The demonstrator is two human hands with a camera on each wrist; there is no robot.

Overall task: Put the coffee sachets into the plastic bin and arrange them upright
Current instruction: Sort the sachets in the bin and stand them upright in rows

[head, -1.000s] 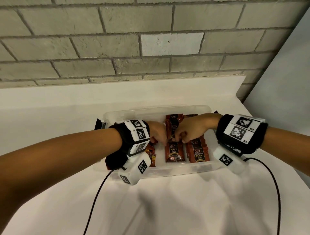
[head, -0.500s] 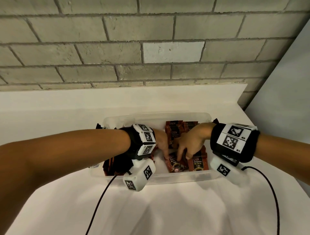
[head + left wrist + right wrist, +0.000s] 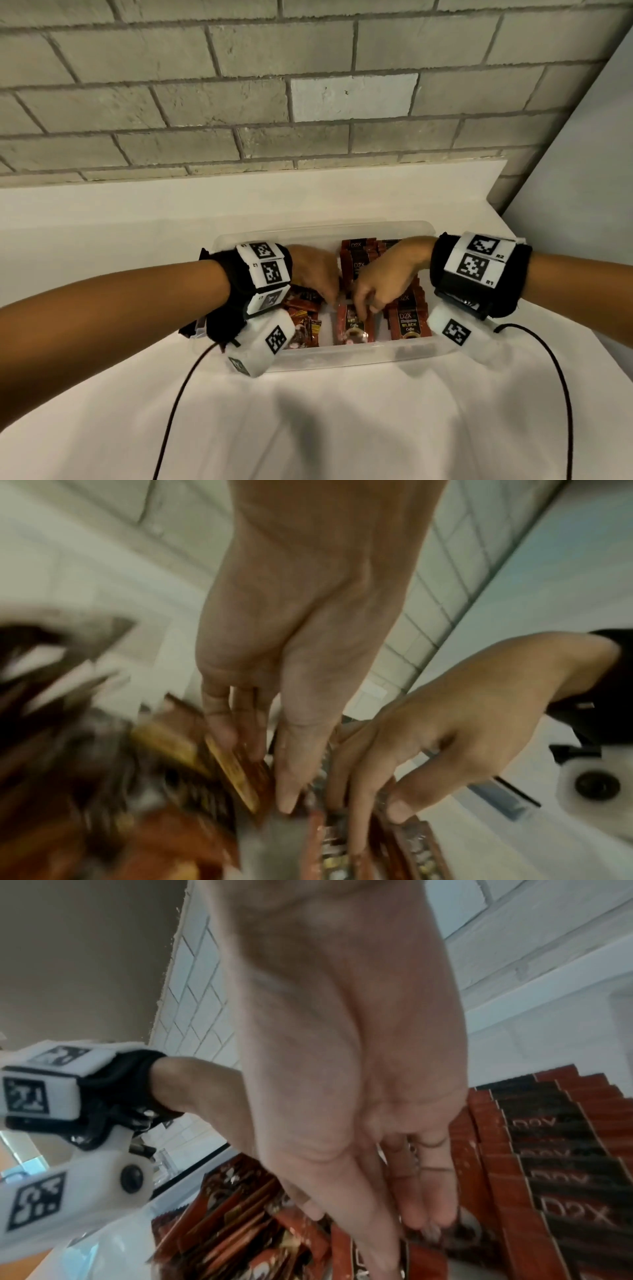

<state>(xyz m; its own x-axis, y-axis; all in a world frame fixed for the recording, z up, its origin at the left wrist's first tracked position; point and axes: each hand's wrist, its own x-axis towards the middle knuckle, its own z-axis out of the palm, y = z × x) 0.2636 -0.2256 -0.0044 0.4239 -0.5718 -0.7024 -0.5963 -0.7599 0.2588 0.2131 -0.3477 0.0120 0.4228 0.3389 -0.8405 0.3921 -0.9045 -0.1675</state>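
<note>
Probably, with fingers of the left hand (image 3: 313,270) curled on loose orange-edged sachets (image 3: 238,775) and those of the right hand (image 3: 383,279) pinching a leaning red-brown foil coffee sachet (image 3: 352,329) inside the clear plastic bin (image 3: 342,356), a slip topples the dark upright row (image 3: 407,322) beside them.

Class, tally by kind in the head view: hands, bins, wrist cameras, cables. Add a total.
Hands: 2, left hand and right hand
Bin: 1
Wrist cameras: 2
Cables: 2
Total: 7
Sachets overlap too much to count.
</note>
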